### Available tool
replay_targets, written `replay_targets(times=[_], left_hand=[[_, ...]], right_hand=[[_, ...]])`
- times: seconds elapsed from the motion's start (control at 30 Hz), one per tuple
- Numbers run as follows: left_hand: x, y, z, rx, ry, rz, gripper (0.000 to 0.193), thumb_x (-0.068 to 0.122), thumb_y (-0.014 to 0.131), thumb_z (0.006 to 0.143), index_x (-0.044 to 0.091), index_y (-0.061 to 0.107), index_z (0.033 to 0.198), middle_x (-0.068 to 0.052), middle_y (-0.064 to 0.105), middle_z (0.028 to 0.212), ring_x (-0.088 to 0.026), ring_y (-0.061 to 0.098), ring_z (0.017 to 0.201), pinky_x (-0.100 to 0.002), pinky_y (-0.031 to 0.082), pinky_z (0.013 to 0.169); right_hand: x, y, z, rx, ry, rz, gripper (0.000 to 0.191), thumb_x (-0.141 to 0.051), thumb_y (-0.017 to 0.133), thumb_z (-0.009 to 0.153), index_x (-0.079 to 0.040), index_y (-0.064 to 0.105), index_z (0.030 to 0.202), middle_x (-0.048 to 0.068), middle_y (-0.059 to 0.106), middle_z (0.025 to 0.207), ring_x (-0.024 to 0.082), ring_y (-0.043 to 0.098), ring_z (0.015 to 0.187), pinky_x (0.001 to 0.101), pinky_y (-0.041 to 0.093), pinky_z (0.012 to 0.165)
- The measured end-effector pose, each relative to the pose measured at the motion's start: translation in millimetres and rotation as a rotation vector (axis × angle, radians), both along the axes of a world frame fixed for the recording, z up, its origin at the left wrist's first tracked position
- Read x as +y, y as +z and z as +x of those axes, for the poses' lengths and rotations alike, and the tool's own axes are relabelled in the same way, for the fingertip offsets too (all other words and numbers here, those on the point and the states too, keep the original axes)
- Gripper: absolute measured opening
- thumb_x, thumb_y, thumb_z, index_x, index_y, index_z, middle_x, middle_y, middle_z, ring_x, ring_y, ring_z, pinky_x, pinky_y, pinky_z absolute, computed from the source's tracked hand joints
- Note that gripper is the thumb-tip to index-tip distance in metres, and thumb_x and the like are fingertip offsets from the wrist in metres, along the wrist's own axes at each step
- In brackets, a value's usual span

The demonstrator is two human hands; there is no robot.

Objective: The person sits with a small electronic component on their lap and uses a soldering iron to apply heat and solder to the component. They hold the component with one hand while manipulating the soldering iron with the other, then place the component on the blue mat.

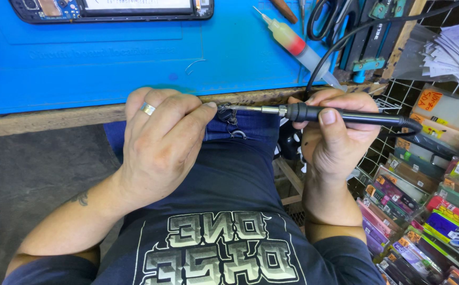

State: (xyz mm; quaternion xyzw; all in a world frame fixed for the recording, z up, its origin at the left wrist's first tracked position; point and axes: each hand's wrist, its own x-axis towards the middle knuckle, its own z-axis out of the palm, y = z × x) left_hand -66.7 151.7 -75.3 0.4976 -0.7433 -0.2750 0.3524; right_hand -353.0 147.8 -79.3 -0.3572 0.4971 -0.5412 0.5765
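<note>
My right hand [335,134] grips a black soldering iron [345,116] by its handle, the metal tip pointing left. The tip meets a small dark part [224,109] pinched between thumb and fingers of my left hand [161,140], which wears a silver ring [147,108]. Both hands hover over my lap, just below the wooden edge [55,119] of the bench. The small part is mostly hidden by my fingers. The iron's black cable [340,42] loops up over the bench.
A blue work mat [108,58] covers the bench, with an opened black phone [108,9] at its far edge. A small glue bottle with a needle tip [292,39], scissors [327,16] and other tools lie at the right. Packaged goods [429,211] fill a wire rack at the right.
</note>
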Motion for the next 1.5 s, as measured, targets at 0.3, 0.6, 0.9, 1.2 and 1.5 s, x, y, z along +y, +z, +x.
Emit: replay_targets(times=[0.3,0.6,0.9,1.2,1.5], left_hand=[[4.4,-1.9,-5.6,0.013,0.006,-0.013,0.027,-0.003,0.079,0.092,0.002,0.070,0.117,-0.007,0.065,0.110,-0.024,0.063,0.102,-0.038,0.041,0.092],[4.6,-0.5,-10.7,0.006,0.009,-0.008,0.026,-0.003,0.078,0.092,0.001,0.070,0.117,-0.008,0.065,0.111,-0.025,0.063,0.102,-0.038,0.041,0.093],[4.6,0.9,-16.1,-0.002,0.008,-0.002,0.027,-0.003,0.079,0.093,0.001,0.070,0.118,-0.007,0.065,0.111,-0.024,0.063,0.103,-0.040,0.041,0.097],[5.0,1.4,-19.7,0.010,0.013,0.012,0.029,-0.004,0.080,0.092,0.001,0.070,0.119,-0.007,0.065,0.110,-0.024,0.063,0.103,-0.040,0.041,0.097],[4.5,2.1,-20.8,0.012,0.006,0.022,0.030,-0.003,0.080,0.090,0.001,0.069,0.119,-0.007,0.065,0.111,-0.025,0.063,0.103,-0.042,0.041,0.099]], right_hand=[[4.4,-2.0,-1.0,0.017,-0.015,-0.040,0.023,-0.006,0.078,0.102,0.003,0.058,0.110,0.024,0.067,0.101,0.028,0.067,0.072,0.0431,0.063,0.079],[5.8,-2.0,-3.9,0.017,-0.004,-0.059,0.024,-0.010,0.078,0.103,0.002,0.058,0.111,0.023,0.067,0.101,0.026,0.067,0.071,0.0483,0.063,0.094],[8.2,-4.2,-9.4,-0.003,-0.012,-0.059,0.023,-0.011,0.078,0.104,0.001,0.059,0.110,0.021,0.066,0.100,0.025,0.067,0.071,0.0484,0.062,0.097],[7.9,-6.5,-14.2,-0.009,-0.018,-0.075,0.021,-0.011,0.076,0.104,0.001,0.059,0.109,0.021,0.066,0.098,0.024,0.065,0.069,0.0482,0.062,0.096],[6.8,-4.1,-14.1,-0.013,-0.001,-0.073,0.022,-0.011,0.077,0.104,0.001,0.059,0.109,0.022,0.066,0.098,0.025,0.066,0.069,0.0484,0.062,0.097]])
